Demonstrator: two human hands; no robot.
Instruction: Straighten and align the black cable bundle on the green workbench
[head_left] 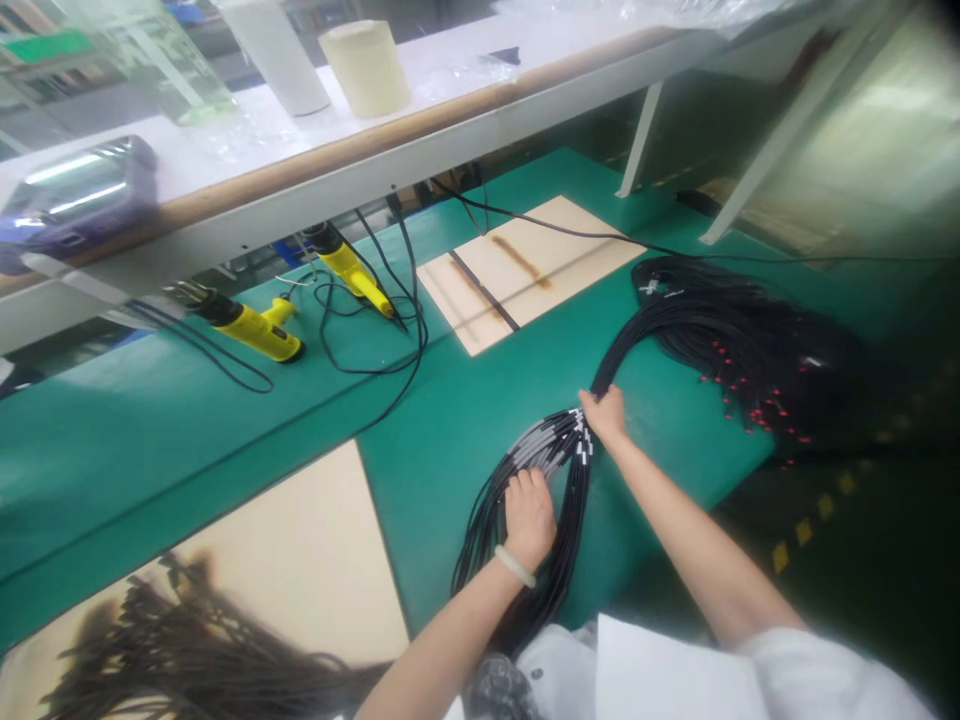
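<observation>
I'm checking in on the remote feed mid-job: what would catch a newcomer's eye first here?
The large sweep of black cables across the green mat stands out most, its grey-sleeved section under the left hand and right hand. Red-tipped ends dot the bundle's far right. Two yellow corded hand tools lie beneath the shelf.

Bare forearms (442,645) reaching forward, left hand (529,520) palm down, right hand (604,415) farther out

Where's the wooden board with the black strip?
Head view: the pale wooden board lies on the green mat, right of a yellow heat gun, beyond the right hand.
</observation>
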